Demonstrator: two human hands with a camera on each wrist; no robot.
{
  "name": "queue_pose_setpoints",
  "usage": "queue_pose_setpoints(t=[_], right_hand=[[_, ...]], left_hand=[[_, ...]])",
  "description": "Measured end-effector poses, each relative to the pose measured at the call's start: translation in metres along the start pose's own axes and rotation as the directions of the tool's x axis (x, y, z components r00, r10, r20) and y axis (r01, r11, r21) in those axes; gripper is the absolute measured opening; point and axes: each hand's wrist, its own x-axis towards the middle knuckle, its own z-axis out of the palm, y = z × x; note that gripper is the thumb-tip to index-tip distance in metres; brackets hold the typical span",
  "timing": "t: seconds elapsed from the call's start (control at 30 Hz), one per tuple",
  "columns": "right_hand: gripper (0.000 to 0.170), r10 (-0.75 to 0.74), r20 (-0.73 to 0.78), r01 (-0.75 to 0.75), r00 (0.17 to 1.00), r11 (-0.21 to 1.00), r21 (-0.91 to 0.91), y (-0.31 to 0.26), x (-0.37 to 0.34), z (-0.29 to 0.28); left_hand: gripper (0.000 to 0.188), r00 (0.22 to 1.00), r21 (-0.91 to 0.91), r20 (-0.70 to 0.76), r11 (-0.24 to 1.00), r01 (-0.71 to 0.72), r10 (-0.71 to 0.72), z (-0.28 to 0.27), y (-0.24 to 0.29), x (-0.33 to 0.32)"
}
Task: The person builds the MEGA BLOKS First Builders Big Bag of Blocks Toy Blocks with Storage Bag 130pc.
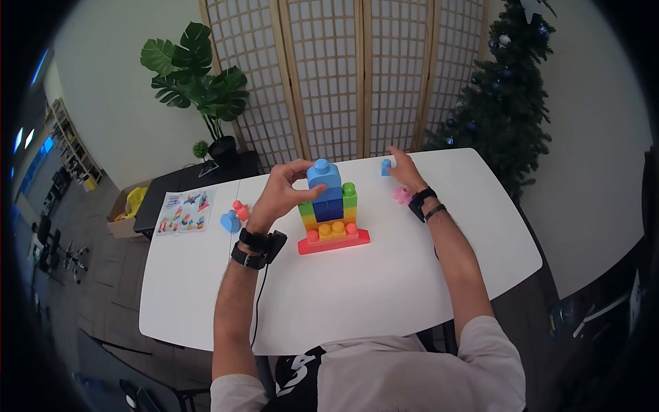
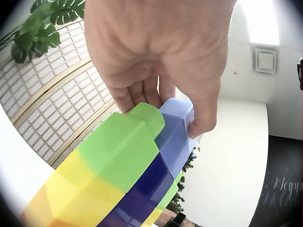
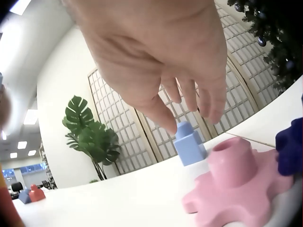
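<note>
Thumb and fingers of the left hand [image 1: 278,194] clamp, in the head view, the light blue top block [image 1: 322,177] of a brick tower [image 1: 328,210], which runs down below that grip to a red base [image 1: 333,242] on the white table [image 1: 329,295]. Left of that wrist lie a red piece [image 1: 240,210] and a blue piece [image 1: 230,221], with a printed sheet [image 1: 184,213] farther out. The right hand [image 1: 408,172] is at a small light blue block [image 1: 386,167]; a pink piece [image 1: 402,196] lies just beside its wrist.

From the left wrist, the top block sits between thumb and fingers, a green block [image 2: 118,142] near the fingertips.

From the right wrist, thumb and fingers stand apart; the small block is upright just beside the thumb tip, whether touching I cannot tell. Nearer the camera than that grip lies the pink piece, with a dark blue piece [image 3: 290,149] to its right.
</note>
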Motion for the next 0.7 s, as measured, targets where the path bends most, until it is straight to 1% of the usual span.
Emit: queue_pose_setpoints(t=[0.03,0.07,0.1,0.17,0.2,0.27,0.33,0.4,0.47,0.5,0.53,0.57,0.63,0.7], right_hand=[[0.035,0.055,0.184,-0.06,0.981,0.998,0.021,-0.001,0.002,-0.002],[0.035,0.103,0.364,-0.122,0.926,0.992,0.031,-0.003,0.006,-0.003],[0.035,0.097,0.363,-0.117,0.927,0.993,0.034,-0.005,0.009,-0.003],[0.035,0.167,0.419,-0.183,0.893,0.983,-0.001,-0.014,0.015,-0.005],[0.035,0.16,0.42,-0.176,0.893,0.984,0.0,-0.018,0.022,-0.005],[0.038,0.106,0.39,-0.212,0.915,0.947,0.241,-0.04,0.042,-0.012],[0.04,0.059,0.359,-0.256,0.932,0.807,0.532,-0.092,0.068,-0.037],[0.041,-0.042,0.348,-0.228,0.936,0.684,0.694,-0.146,0.093,-0.068],[0.042,-0.158,0.351,-0.183,0.923,0.621,0.762,-0.198,0.107,-0.102],[0.042,-0.154,0.352,-0.187,0.923,0.621,0.762,-0.217,0.108,-0.113],[0.042,-0.211,0.358,-0.173,0.909,0.591,0.788,-0.233,0.109,-0.121],[0.043,-0.269,0.361,-0.16,0.893,0.56,0.813,-0.242,0.107,-0.123],[0.041,-0.292,0.365,-0.158,0.884,0.547,0.822,-0.247,0.099,-0.12],[0.044,-0.378,0.432,-0.055,0.818,0.698,0.714,-0.246,0.087,-0.114]], left_hand=[[0.033,1.0,0.003,-0.001,1.0,-0.001,0.001,0.0,-0.002,0.0],[0.035,1.0,0.017,0.008,1.0,0.001,-0.002,-0.001,-0.005,0.0],[0.036,1.0,0.033,0.014,0.999,0.001,-0.002,-0.002,-0.007,0.0],[0.036,1.0,0.023,0.009,1.0,0.0,0.0,-0.002,-0.013,-0.001],[0.036,1.0,0.009,0.01,1.0,0.001,-0.001,-0.002,-0.016,-0.001],[0.036,1.0,0.009,0.01,1.0,0.004,-0.004,-0.002,-0.018,-0.003],[0.037,1.0,0.004,0.02,1.0,0.009,-0.009,0.0,-0.019,-0.002],[0.035,0.998,-0.036,-0.003,0.997,0.066,-0.066,0.004,-0.015,-0.005],[0.038,0.996,-0.036,-0.003,0.995,0.089,-0.089,0.005,-0.014,-0.007],[0.041,0.995,-0.032,-0.008,0.994,0.103,-0.103,0.006,-0.014,-0.008],[0.045,0.997,-0.022,-0.003,0.996,0.083,-0.083,0.005,-0.016,-0.008],[0.045,0.996,-0.022,-0.001,0.996,0.084,-0.084,0.006,-0.018,-0.008],[0.046,0.996,-0.048,0.008,0.995,0.088,-0.088,0.006,-0.019,-0.008],[0.046,0.998,-0.025,0.007,0.998,0.065,-0.065,0.006,-0.02,-0.007]])
